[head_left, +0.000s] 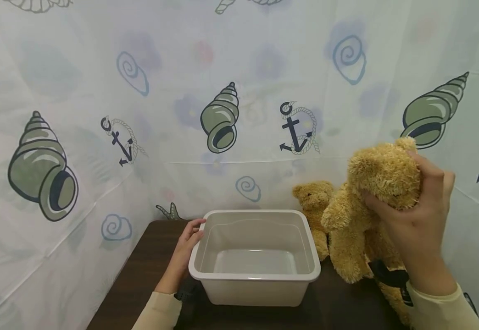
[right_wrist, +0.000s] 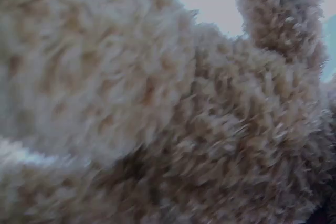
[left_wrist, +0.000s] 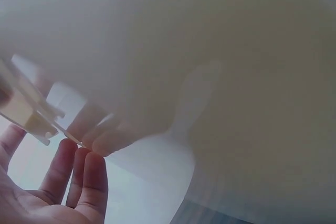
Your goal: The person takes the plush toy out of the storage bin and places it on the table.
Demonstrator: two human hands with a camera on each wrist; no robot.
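In the head view my right hand [head_left: 421, 220] grips a golden-brown teddy bear [head_left: 381, 174] by its head, thumb on one side and fingers over the other. This bear is tilted, to the right of a beige plastic basin [head_left: 260, 291]. Its curly fur [right_wrist: 252, 124] fills the right wrist view, where the hand is not seen. My left hand [head_left: 186, 247] touches the basin's left side at the rim. In the left wrist view the left hand's fingers [left_wrist: 94, 182] are fairly straight against the basin's glossy outer wall [left_wrist: 252, 103]. Nothing lies inside the basin.
A smaller-looking teddy bear [head_left: 315, 201] sits behind the basin's right corner. More golden plush [head_left: 394, 298] shows below the right wrist, partly hidden. All stand on a dark brown table [head_left: 140, 261], with a shell-and-anchor printed curtain [head_left: 173, 192] around its back and sides.
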